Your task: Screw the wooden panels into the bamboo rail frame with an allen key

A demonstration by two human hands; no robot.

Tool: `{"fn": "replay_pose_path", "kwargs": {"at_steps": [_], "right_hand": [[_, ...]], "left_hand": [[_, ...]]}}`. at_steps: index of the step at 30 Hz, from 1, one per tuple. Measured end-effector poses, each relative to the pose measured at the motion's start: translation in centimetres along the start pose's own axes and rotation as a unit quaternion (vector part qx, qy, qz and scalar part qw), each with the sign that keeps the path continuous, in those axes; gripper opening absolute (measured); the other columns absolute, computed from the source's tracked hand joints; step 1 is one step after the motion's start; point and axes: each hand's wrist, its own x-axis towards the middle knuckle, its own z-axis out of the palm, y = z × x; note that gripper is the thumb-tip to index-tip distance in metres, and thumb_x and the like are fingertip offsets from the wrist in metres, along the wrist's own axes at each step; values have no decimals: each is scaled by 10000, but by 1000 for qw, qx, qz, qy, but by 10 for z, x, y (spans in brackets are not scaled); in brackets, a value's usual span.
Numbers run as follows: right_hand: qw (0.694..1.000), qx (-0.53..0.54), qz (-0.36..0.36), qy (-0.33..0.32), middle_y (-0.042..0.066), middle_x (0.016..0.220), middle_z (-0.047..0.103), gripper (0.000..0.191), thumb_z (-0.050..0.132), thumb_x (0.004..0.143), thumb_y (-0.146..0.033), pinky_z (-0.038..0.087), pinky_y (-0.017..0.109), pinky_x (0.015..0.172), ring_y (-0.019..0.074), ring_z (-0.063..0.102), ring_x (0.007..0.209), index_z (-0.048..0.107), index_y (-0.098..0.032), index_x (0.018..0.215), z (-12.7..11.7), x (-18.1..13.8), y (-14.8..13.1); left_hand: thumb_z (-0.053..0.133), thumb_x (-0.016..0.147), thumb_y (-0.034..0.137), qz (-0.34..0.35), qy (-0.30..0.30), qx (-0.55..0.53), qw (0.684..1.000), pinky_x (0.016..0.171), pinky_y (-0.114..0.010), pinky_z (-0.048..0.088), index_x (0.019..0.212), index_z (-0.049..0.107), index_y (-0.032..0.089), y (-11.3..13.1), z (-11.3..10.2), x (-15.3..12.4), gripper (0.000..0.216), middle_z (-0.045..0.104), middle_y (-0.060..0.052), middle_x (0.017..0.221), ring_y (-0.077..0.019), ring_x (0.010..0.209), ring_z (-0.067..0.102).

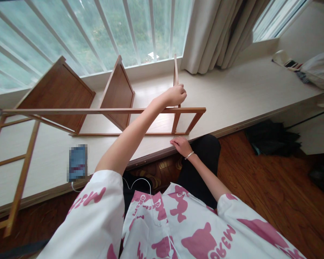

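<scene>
A wooden shelf rack lies on its side on the pale window ledge, its long rail [70, 111] running across in front of me. Three boards stand up from it: a wide one [56, 90] at left, a middle one [118, 88], and a narrow-looking shelf panel [176, 72] at right. My left hand [176, 95] reaches over the rail with its fingers curled round the right panel; the fingertips are hidden. My right hand [182, 145], with a bracelet at the wrist, rests on the front edge of the ledge by the rack's lower rail [162, 134], fingers stretched out and holding nothing.
A phone [77, 163], blurred, lies on the ledge [232, 97] with a white cable attached. At left, a ladder-like wooden frame [27, 162] hangs over the edge. Behind are a barred window and a curtain [210, 36]. Dark items [272, 136] lie on the floor at right.
</scene>
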Motion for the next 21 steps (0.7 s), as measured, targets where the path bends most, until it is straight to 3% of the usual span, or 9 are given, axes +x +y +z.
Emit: {"fn": "replay_pose_path", "kwargs": {"at_steps": [11, 21], "right_hand": [[994, -69, -71, -34, 86, 850, 577, 235, 336, 890, -203, 287, 322, 763, 205, 449, 857, 566, -159, 877, -7, 5, -1], [994, -60, -78, -48, 62, 829, 572, 255, 333, 898, -254, 272, 312, 755, 188, 456, 836, 575, -174, 885, -12, 4, 11]], "left_hand": [[316, 786, 245, 1, -5, -5, 1000, 825, -318, 385, 758, 568, 125, 1, -1, -1, 280, 547, -108, 943, -211, 901, 539], [313, 789, 250, 0, -3, -9, 1000, 819, -313, 389, 743, 563, 126, 0, -2, -2, 283, 537, -102, 920, -205, 878, 534]]}}
